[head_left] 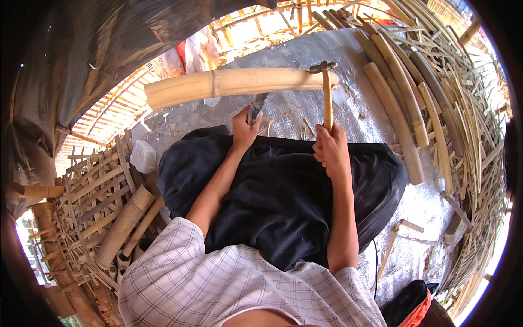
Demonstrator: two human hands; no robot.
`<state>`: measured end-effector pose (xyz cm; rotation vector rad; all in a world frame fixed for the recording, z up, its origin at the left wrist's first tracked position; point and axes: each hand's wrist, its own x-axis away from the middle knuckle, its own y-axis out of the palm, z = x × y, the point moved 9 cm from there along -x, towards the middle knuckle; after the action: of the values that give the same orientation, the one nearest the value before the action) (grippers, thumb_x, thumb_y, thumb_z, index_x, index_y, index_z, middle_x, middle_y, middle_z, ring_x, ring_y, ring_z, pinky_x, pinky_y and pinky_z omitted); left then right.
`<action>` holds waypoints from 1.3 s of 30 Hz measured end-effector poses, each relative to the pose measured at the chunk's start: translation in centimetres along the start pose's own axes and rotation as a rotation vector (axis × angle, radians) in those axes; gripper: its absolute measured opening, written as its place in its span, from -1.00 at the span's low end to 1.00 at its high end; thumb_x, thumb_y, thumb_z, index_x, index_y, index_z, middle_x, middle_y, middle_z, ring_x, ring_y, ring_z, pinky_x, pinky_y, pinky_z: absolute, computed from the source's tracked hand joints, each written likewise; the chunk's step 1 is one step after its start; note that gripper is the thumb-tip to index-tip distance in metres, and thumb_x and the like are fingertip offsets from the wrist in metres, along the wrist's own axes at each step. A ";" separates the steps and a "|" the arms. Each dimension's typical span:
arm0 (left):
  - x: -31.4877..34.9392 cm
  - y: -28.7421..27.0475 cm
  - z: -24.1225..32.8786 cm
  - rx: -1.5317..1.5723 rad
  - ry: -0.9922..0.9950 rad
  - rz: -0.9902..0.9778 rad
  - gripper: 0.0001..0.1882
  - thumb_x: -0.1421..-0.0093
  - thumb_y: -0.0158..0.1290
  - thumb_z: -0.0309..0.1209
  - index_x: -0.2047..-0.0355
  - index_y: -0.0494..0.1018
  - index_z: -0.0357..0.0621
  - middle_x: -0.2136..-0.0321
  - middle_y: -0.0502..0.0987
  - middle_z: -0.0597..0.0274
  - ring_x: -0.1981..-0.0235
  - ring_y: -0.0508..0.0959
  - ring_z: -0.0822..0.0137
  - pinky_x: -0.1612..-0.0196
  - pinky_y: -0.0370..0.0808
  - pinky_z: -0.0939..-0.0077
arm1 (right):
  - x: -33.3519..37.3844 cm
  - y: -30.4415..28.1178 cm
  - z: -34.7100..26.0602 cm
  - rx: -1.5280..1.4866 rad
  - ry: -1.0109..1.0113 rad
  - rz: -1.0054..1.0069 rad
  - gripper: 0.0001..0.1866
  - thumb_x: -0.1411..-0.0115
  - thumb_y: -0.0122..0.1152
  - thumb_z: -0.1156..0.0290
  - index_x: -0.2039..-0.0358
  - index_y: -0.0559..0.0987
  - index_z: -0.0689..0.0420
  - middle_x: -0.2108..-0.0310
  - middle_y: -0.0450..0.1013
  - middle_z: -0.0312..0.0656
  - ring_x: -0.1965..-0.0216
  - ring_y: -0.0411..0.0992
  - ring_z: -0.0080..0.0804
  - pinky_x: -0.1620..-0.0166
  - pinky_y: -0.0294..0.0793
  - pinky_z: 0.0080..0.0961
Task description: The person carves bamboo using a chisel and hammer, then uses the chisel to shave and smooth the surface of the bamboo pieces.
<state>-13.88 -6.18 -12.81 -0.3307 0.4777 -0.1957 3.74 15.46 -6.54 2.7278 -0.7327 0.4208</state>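
Across the floor in front of my knees lies a thick, pale bamboo pole [239,82], with one node ring showing left of its middle. My right hand [333,147] is closed round the lower part of the hammer's [327,101] wooden handle. The hammer stands nearly straight away from me, its dark metal head over the right end of the pole. In my left hand [245,131] is a short, dark grey, flat tool [255,112], its tip near the pole's near side. Its exact kind, and whether it touches the bamboo, I cannot tell. Black cloth [283,201] covers my legs.
Several bamboo poles [395,122] lie at the right beside a large heap of split strips [474,109]. A woven bamboo lattice [95,199] and cut bamboo lengths [125,226] stand at the left. A pale block [143,157] sits near my left knee. Dark sheeting [109,49] hangs upper left.
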 end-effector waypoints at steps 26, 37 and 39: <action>1.1 1.0 -1.7 0.141 -0.210 -0.057 -0.66 -0.10 0.22 -0.35 0.66 0.37 -0.29 0.76 0.35 0.24 0.65 0.32 0.48 0.54 0.29 0.27 | 8.7 7.4 -12.3 0.952 -0.512 -0.091 -0.63 -0.46 0.14 0.22 0.29 0.47 0.34 0.58 0.32 0.17 0.52 0.23 0.21 0.37 0.31 -0.09; 0.5 -0.7 -0.4 0.224 -0.115 0.043 -0.76 -0.09 0.16 -0.45 0.62 0.39 -0.29 0.76 0.36 0.16 0.64 0.36 0.52 0.54 0.32 0.31 | 12.1 12.5 -14.3 1.196 -0.835 -0.005 -0.67 -0.46 0.15 0.19 0.32 0.47 0.20 0.65 0.36 -0.16 0.62 0.32 -0.20 0.46 0.35 -0.31; 0.5 -0.3 -1.2 0.195 -0.230 0.024 -0.76 -0.11 0.15 -0.45 0.62 0.38 -0.29 0.76 0.36 0.17 0.63 0.35 0.54 0.55 0.32 0.31 | 12.6 12.7 -12.8 1.229 -0.718 -0.101 -0.72 -0.43 0.18 0.25 0.26 0.50 0.25 0.62 0.39 -0.05 0.56 0.35 0.04 0.35 0.41 -0.20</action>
<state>-14.03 -6.93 -13.88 -0.1534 0.2325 -0.1767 4.94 3.74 12.03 4.1458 -0.5467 -0.3128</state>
